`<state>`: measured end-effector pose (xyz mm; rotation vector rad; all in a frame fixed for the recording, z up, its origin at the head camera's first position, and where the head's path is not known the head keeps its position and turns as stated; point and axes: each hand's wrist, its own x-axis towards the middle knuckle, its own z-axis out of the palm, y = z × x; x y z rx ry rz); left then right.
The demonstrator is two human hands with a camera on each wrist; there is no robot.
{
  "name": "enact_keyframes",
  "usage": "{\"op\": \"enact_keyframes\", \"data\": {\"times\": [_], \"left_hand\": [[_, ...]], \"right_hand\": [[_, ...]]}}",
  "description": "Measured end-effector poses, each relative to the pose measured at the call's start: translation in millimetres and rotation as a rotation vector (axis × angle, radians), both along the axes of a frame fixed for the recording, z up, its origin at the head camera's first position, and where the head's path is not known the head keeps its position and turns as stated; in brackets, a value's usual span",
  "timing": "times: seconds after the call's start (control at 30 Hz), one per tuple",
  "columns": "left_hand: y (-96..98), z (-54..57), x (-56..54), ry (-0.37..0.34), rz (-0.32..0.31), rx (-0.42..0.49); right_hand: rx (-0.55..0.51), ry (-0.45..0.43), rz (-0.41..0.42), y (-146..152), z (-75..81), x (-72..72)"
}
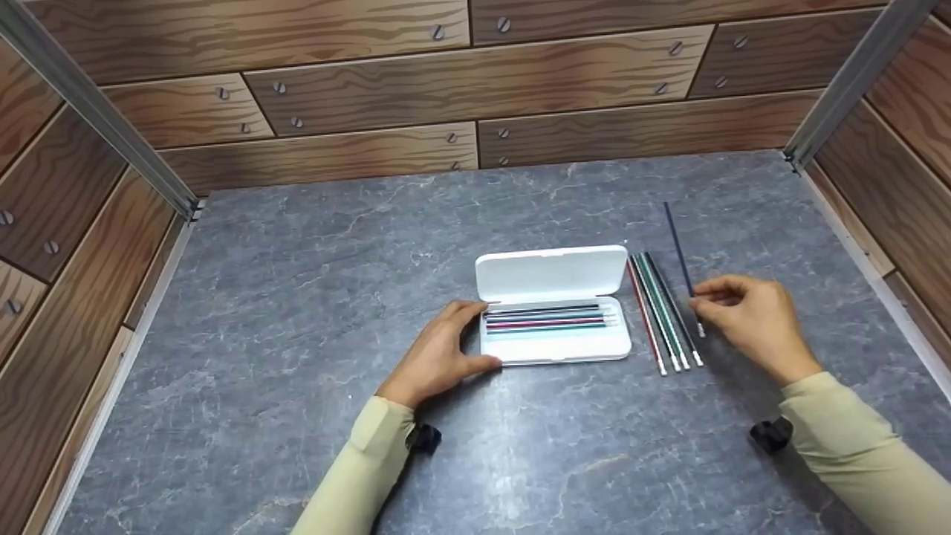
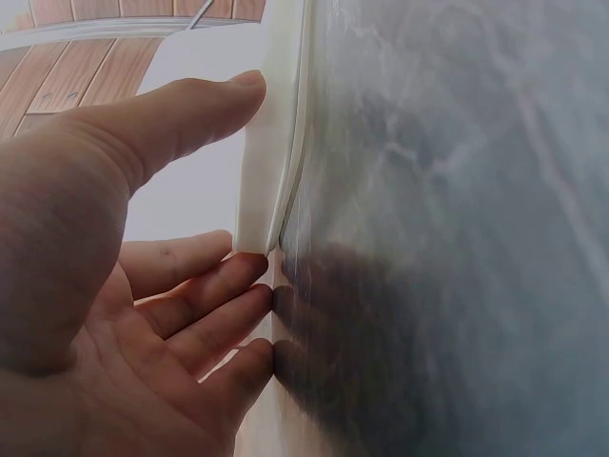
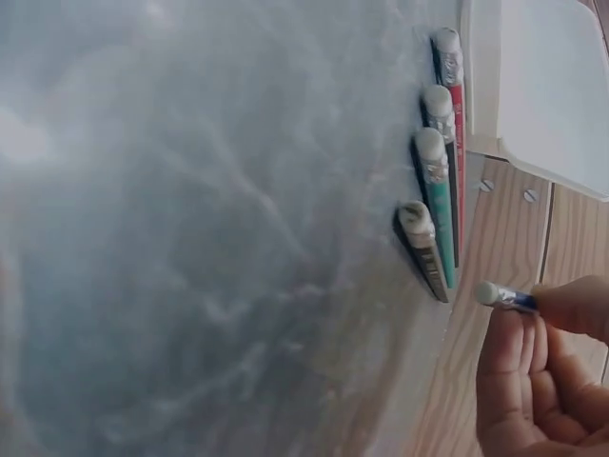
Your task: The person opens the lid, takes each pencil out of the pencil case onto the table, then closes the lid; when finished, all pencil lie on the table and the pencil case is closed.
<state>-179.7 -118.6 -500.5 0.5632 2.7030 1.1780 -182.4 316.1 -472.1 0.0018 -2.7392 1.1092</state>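
Observation:
A white pencil case (image 1: 553,349) lies with its lid raised, holding several pencils (image 1: 546,319) side by side, eraser ends to the right. My left hand (image 1: 440,353) holds its left end, thumb along the front wall and fingers at the side and back corner. In the left wrist view the thumb (image 2: 190,119) rests against the case wall (image 2: 271,143). Between thumb and fingertips my right hand (image 1: 754,319) pinches a blue pencil (image 1: 679,249) near its eraser end. That white eraser (image 3: 487,292) sticks out past the fingers in the right wrist view.
Between the case and my right hand lie several loose pencils, among them a red pencil (image 1: 648,319) and a green pencil (image 3: 439,205), erasers toward me. The grey marbled table (image 1: 297,297) is bounded by wood-patterned walls (image 1: 356,96) and metal corner posts (image 1: 847,89).

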Motion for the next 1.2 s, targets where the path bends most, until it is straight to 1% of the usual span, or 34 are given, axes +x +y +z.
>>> {"op": "enact_keyframes", "data": {"times": [0.13,0.3,0.4,0.47,0.73,0.93,1.07,1.13,1.2], "left_hand": [[-0.2,-0.6,0.1,0.007,-0.003,0.005],[0.0,0.0,0.1,0.003,-0.002,-0.001],[0.2,0.4,-0.3,0.001,-0.003,-0.001],[0.2,0.3,-0.5,0.003,-0.005,-0.001],[0.0,-0.9,-0.2,0.0,0.0,0.002],[0.4,-0.9,0.5,0.002,0.001,0.005],[0.0,0.0,0.6,-0.003,0.0,0.003],[-0.2,0.2,0.7,-0.006,0.001,0.003],[0.3,0.5,0.8,-0.011,0.0,0.002]], "right_hand": [[0.004,-0.118,-0.015,3.8,-1.7,1.8],[0.035,-0.287,-0.005,7.7,-4.3,-0.4],[0.049,-0.352,-0.006,9.7,-5.5,-1.2],[0.053,-0.373,-0.006,10.5,-5.8,-1.5],[0.024,-0.383,0.021,8.8,-6.5,-2.2],[0.023,-0.373,0.02,7.6,-5.1,-1.5],[0.046,-0.32,-0.001,5.5,0.6,-3.2],[0.069,-0.265,-0.01,2.2,5.6,-4.8],[0.088,-0.187,-0.01,-3.4,10.8,-6.5]]}}
